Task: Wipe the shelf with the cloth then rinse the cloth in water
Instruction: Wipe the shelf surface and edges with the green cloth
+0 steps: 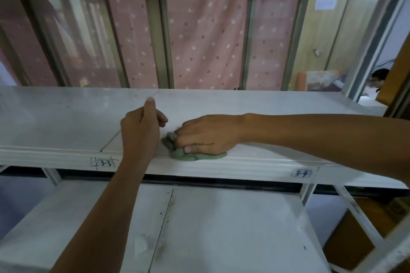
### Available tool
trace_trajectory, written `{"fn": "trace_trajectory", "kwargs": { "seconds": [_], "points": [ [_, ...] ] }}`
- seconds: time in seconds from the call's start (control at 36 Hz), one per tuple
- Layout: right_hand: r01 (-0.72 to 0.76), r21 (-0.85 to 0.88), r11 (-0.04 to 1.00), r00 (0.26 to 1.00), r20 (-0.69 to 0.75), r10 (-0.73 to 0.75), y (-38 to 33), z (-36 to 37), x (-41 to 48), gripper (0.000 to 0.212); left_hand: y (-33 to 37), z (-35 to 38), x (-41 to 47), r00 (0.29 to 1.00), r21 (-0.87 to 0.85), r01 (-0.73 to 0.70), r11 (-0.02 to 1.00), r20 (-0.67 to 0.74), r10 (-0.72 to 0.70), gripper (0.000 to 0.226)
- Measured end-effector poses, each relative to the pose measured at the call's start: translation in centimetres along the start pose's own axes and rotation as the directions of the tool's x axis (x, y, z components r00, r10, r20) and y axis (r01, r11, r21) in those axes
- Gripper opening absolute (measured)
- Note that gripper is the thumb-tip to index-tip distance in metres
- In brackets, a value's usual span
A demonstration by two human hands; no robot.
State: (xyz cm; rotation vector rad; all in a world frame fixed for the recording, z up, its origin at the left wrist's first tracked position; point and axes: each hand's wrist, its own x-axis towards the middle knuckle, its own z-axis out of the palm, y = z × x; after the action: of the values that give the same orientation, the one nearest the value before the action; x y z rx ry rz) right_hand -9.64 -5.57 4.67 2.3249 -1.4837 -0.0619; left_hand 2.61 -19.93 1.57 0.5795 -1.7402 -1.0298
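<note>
A white shelf (277, 113) runs across the middle of the head view, with handwritten labels on its front lip. A crumpled green cloth (188, 155) lies near the shelf's front edge, pressed flat under my right hand (206, 135), whose fingers curl over it. My left hand (142, 126) rests on the shelf just left of the cloth, loosely curled with the thumb sticking up, and holds nothing. Most of the cloth is hidden beneath my right palm.
A lower white shelf (233, 228) sits below, dirty along its seam. Behind the shelf stands a metal window frame (162, 35) with a pink dotted curtain. A person (377, 80) is partly visible at the far right doorway. White shelf posts (359, 215) slant at the lower right.
</note>
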Motion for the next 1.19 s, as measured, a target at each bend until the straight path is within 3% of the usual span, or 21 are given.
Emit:
{"fn": "trace_trajectory", "kwargs": {
  "seconds": [0.08,0.11,0.19,0.28,0.36,0.42,0.5,0.56,0.58,0.64,0.72,0.75,0.81,0.97,1.06,1.19],
  "points": [
    [-0.054,0.059,0.997,0.998,0.047,0.051,-0.7,-0.3,-2.8,0.018,1.1,2.1,-0.9,0.999,-0.020,-0.006,1.000,0.054,0.007,0.062],
    [-0.093,0.085,0.992,0.995,0.055,0.089,-1.1,-0.5,-4.0,0.015,1.5,2.8,-1.3,0.997,-0.029,-0.009,1.000,0.072,0.011,0.062],
    [-0.145,0.031,0.989,0.989,0.037,0.144,-2.9,-1.7,-7.0,0.022,2.7,5.4,-2.3,0.991,-0.066,-0.010,0.998,0.133,0.019,0.061],
    [-0.090,-0.096,0.991,0.990,0.099,0.099,-4.8,-2.1,-10.7,0.008,4.0,7.8,-3.2,0.974,-0.089,0.013,0.996,0.228,0.008,0.061],
    [-0.065,-0.190,0.980,0.983,0.158,0.096,-6.3,-2.7,-14.5,0.008,5.4,9.8,-4.4,0.950,-0.091,-0.002,0.996,0.310,0.030,0.063],
    [-0.141,-0.205,0.969,0.978,0.126,0.169,-7.2,-4.1,-17.0,0.003,6.3,10.8,-5.2,0.936,-0.083,-0.019,0.996,0.348,0.047,0.063],
    [-0.390,-0.118,0.913,0.921,-0.037,0.388,-8.0,-6.1,-20.4,0.019,7.4,11.8,-6.1,0.915,-0.023,-0.077,0.997,0.396,0.080,0.061],
    [-0.616,-0.085,0.783,0.787,-0.104,0.608,-7.3,-6.4,-22.7,0.021,7.4,12.2,-6.4,0.899,0.054,-0.125,0.991,0.428,0.090,0.056],
    [-0.727,-0.098,0.679,0.686,-0.104,0.720,-6.7,-6.3,-24.0,0.022,7.3,12.2,-6.5,0.892,0.104,-0.167,0.981,0.440,0.105,0.054],
    [-0.896,-0.157,0.415,0.426,-0.045,0.904,-5.5,-5.8,-26.7,0.028,6.9,12.4,-6.7,0.872,0.218,-0.284,0.934,0.464,0.157,0.049],
    [-0.979,-0.200,0.047,0.050,-0.011,0.999,-4.6,-4.9,-29.5,0.028,6.8,12.3,-7.5,0.832,0.350,-0.397,0.849,0.528,0.171,0.030],
    [-0.977,-0.210,-0.028,-0.025,-0.018,1.000,-4.4,-4.6,-29.8,0.028,6.9,12.2,-7.7,0.819,0.365,-0.419,0.831,0.547,0.172,0.024],
    [-0.964,-0.245,-0.100,-0.095,-0.033,0.995,-4.2,-4.2,-29.7,0.029,7.0,12.1,-8.1,0.806,0.389,-0.457,0.800,0.561,0.188,0.017],
    [-0.954,-0.253,-0.163,-0.158,-0.040,0.987,-3.5,-3.4,-26.7,0.029,5.4,10.4,-8.0,0.811,0.392,-0.535,0.749,0.487,0.324,0.024],
    [-0.961,-0.247,-0.122,-0.116,-0.040,0.992,-2.8,-2.6,-23.8,0.027,3.7,8.5,-7.1,0.830,0.410,-0.546,0.731,0.382,0.406,0.029],
    [-0.977,-0.212,0.002,0.012,-0.045,0.999,-1.8,-0.3,-16.0,0.028,0.9,4.4,-5.1,0.817,0.458,-0.574,0.679,0.373,0.440,0.040]
  ]
}}
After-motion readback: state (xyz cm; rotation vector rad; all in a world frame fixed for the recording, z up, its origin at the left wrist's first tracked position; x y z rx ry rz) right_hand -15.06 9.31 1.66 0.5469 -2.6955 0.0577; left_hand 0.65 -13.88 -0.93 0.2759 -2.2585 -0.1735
